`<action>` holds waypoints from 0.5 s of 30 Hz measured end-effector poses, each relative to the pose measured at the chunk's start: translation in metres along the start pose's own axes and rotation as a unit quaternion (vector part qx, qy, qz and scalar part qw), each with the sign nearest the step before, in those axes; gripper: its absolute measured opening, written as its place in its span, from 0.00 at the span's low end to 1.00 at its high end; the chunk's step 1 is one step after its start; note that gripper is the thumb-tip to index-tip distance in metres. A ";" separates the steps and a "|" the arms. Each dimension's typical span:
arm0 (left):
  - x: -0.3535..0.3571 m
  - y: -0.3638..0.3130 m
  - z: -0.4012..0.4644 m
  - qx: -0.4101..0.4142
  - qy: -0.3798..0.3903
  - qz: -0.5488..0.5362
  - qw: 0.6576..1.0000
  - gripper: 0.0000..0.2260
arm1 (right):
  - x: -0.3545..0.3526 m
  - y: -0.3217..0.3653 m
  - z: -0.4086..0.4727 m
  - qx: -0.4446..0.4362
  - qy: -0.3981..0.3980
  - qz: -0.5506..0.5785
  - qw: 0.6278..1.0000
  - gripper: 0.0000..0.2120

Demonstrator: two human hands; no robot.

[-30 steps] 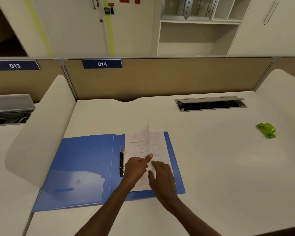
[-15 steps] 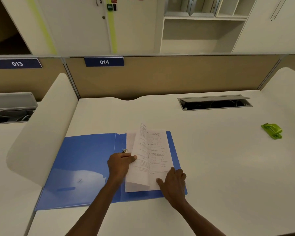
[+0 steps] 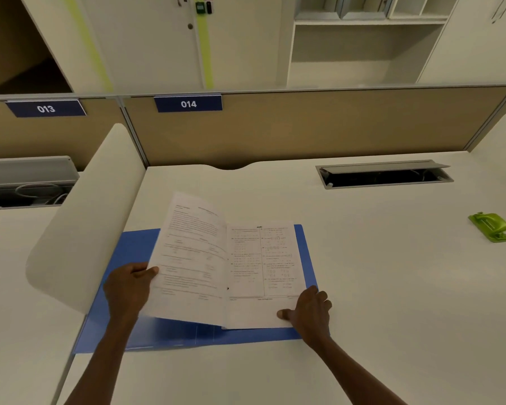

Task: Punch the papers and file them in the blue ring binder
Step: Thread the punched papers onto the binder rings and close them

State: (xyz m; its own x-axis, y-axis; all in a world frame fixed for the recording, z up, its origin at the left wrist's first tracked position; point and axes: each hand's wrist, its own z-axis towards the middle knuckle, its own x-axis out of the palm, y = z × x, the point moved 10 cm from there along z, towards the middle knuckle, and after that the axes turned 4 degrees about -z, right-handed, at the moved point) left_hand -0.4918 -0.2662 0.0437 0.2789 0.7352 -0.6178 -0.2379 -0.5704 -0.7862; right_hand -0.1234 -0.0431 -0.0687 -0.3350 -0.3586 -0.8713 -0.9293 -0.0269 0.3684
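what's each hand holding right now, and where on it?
Left hand pinches the lifted sheet at its left edge. Right hand presses the papers' lower right corner; not gripping.

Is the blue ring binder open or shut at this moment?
Open. The blue ring binder lies flat on the desk, both covers spread, papers on its right half, one sheet lifted leftward by the left hand.

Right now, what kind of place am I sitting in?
Most likely an open-plan office, at a numbered workstation. A tan divider panel carries a desk label reading 014, the white desk has a built-in cable hatch, and storage cabinets stand behind.
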 end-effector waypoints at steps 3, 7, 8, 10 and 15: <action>-0.009 0.020 0.005 -0.015 -0.024 0.033 0.999 0.08 | 0.000 -0.001 -0.001 -0.005 -0.003 0.006 1.000 0.40; -0.010 0.045 0.009 -0.040 -0.026 0.065 0.997 0.06 | -0.002 0.000 -0.002 -0.011 -0.007 0.019 1.000 0.40; -0.010 0.052 0.009 -0.046 -0.029 0.077 0.996 0.06 | -0.003 0.000 -0.002 -0.013 -0.008 0.019 1.000 0.40; -0.013 0.058 0.007 -0.038 -0.047 0.114 0.992 0.06 | -0.003 0.000 -0.003 -0.016 -0.010 0.020 1.000 0.39; 0.028 0.001 -0.033 0.089 -0.039 0.080 0.992 0.12 | -0.003 -0.001 -0.005 -0.017 -0.018 0.017 1.000 0.39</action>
State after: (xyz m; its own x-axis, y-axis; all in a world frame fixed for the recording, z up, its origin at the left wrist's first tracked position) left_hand -0.4539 -0.2585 0.0248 0.1523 0.6701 -0.7264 -0.4351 -0.6145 -0.6581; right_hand -0.1209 -0.0464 -0.0649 -0.3732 -0.3258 -0.8687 -0.9115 -0.0460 0.4088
